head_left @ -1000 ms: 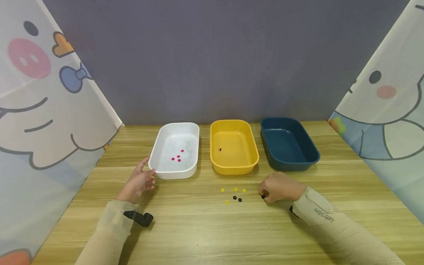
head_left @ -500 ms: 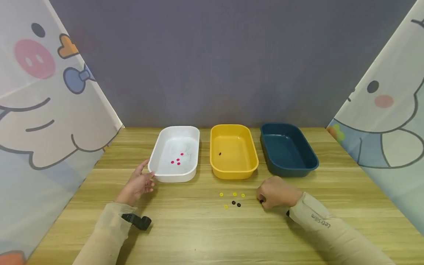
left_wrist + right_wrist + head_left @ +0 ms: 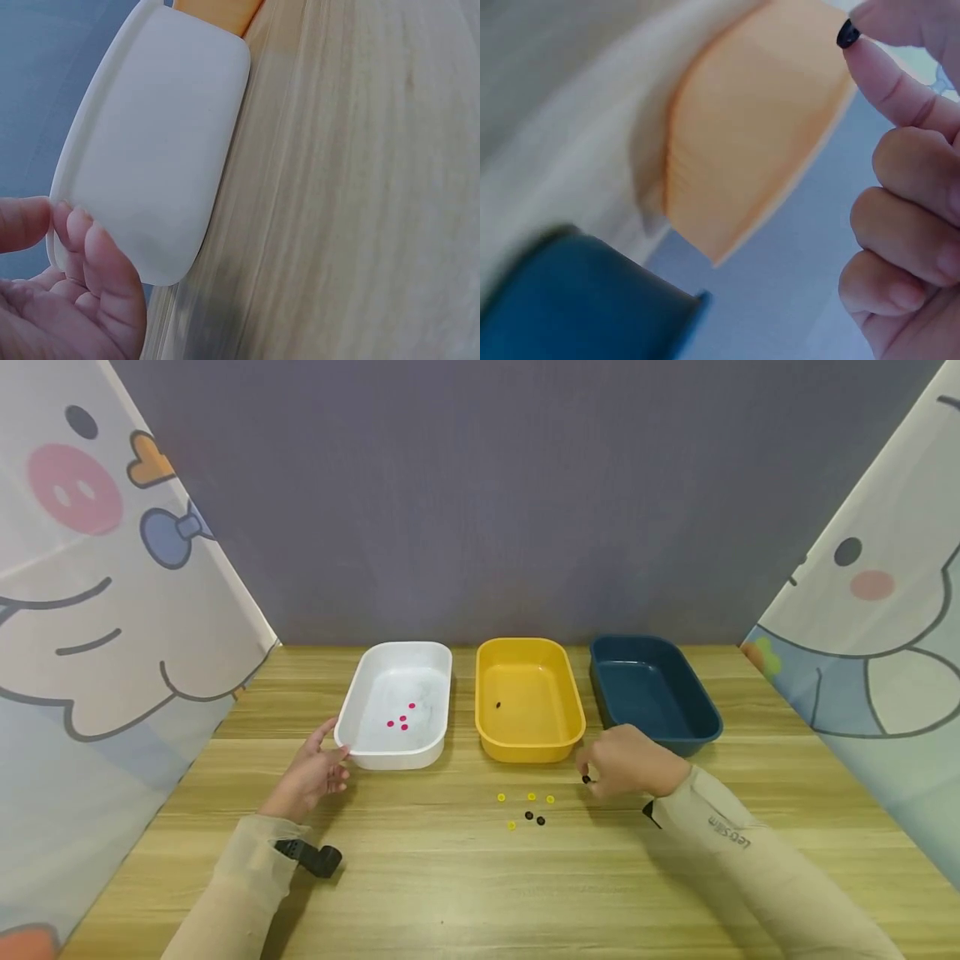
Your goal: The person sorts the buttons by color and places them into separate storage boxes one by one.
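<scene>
My right hand [image 3: 626, 762] pinches a small black button [image 3: 847, 34] between thumb and index fingertip, its other fingers curled in. The hand is in front of the dark blue tub [image 3: 652, 693], near the front right corner of the yellow tub [image 3: 528, 753]. My left hand [image 3: 311, 779] holds the near left corner of the white tub [image 3: 397, 760], thumb and fingers at the rim. Several pink buttons [image 3: 402, 718] lie inside the white tub. One small dark button [image 3: 498, 704] is in the yellow tub. On the table are several yellow buttons [image 3: 532, 797] and two black buttons [image 3: 541, 821].
The three tubs stand in a row at the back of the wooden table [image 3: 450, 877], close to a grey partition [image 3: 480, 510]. Cartoon-printed cloths [image 3: 112, 610] hang on both sides. Each wrist wears a black strap, the left one with a camera [image 3: 318, 860].
My right hand has lifted the black button off the table and moved it back toward the yellow tub. My left hand stays at the white tub's corner.
</scene>
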A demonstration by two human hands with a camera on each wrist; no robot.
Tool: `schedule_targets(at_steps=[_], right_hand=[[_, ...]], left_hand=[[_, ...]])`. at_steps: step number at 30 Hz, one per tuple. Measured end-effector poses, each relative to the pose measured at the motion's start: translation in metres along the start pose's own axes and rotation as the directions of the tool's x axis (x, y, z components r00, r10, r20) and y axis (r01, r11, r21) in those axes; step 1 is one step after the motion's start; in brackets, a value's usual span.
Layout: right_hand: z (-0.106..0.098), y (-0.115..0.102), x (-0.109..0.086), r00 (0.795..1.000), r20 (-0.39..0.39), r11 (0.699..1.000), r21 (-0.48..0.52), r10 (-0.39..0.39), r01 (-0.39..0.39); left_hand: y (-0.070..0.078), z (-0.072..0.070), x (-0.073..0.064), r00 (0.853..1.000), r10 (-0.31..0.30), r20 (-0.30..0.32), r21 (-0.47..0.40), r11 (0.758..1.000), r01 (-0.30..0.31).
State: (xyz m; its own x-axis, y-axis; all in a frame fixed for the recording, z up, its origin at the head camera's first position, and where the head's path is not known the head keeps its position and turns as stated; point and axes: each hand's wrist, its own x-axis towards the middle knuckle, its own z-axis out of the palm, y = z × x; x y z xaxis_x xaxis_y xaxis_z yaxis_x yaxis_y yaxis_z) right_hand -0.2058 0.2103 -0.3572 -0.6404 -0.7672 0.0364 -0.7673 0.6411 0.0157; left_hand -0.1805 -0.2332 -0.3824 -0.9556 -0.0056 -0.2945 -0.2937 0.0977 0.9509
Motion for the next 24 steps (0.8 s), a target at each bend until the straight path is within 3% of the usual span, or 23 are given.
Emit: schedule_targets(at_steps=[8, 24], right_hand=[[-0.018, 0.003, 0.012, 1.000, -0.018, 1.000, 0.004, 0.020, -0.020], [-0.030, 0.007, 0.031, 0.999, -0.040, 1.000, -0.006, 0.010, -0.010]], left_hand=[[0.000, 0.000, 0.000, 1.000, 0.000, 0.001, -0.001, 1.000, 0.000], [0.001, 0.001, 0.000, 1.000, -0.005, -0.003, -0.010, 1.000, 0.005]])
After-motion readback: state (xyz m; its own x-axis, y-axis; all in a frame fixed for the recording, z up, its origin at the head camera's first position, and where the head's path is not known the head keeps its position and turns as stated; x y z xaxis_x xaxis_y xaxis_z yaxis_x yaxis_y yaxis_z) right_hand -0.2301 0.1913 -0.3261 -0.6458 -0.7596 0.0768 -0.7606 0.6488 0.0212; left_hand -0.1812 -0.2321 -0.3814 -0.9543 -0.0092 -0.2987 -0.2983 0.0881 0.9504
